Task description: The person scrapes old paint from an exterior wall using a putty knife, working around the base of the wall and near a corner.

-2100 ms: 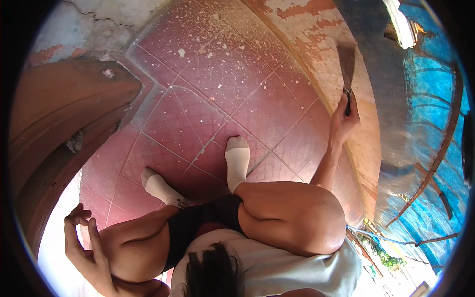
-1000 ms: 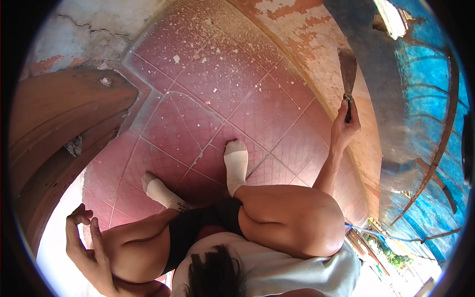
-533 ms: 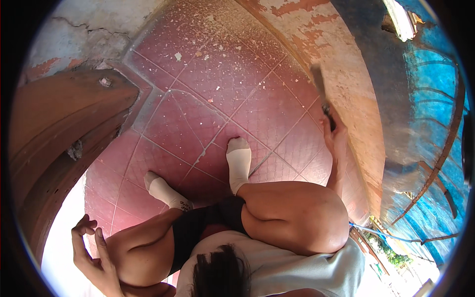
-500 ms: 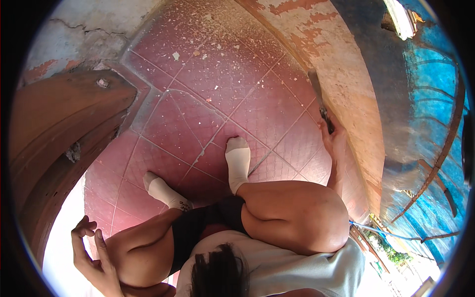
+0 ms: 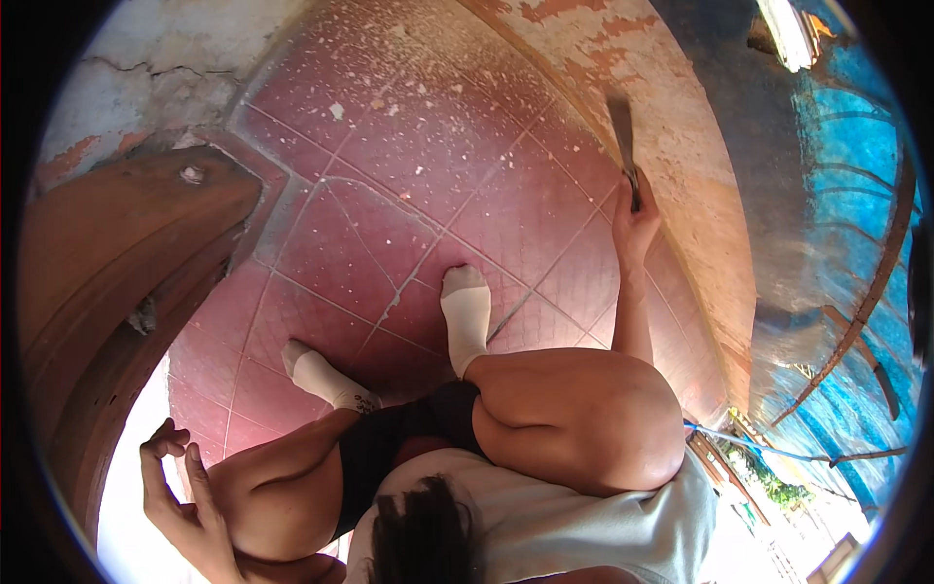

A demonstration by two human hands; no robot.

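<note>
My right hand (image 5: pixel 636 223) is wrapped around the dark handle of a scraper (image 5: pixel 622 128). Its flat metal blade points away from me, in front of the peeling orange wall (image 5: pixel 671 122); whether the blade touches the wall I cannot tell. At the lower left, my left hand (image 5: pixel 185 501) is raised beside my left knee, its fingers loosely bent and apart, holding nothing.
Pale flakes and dust lie over the red tiled floor (image 5: pixel 389 195), thickest at the far end. A brown wooden frame (image 5: pixel 126 214) stands on the left by a cracked wall (image 5: pixel 165 58). Beyond the orange wall hangs a blue sheet (image 5: pixel 851 195). My socked feet (image 5: pixel 465 307) rest on the tiles.
My right hand has moved up and a little left with the scraper, whose blade now shows more fully against the wall. My left hand has barely moved.
</note>
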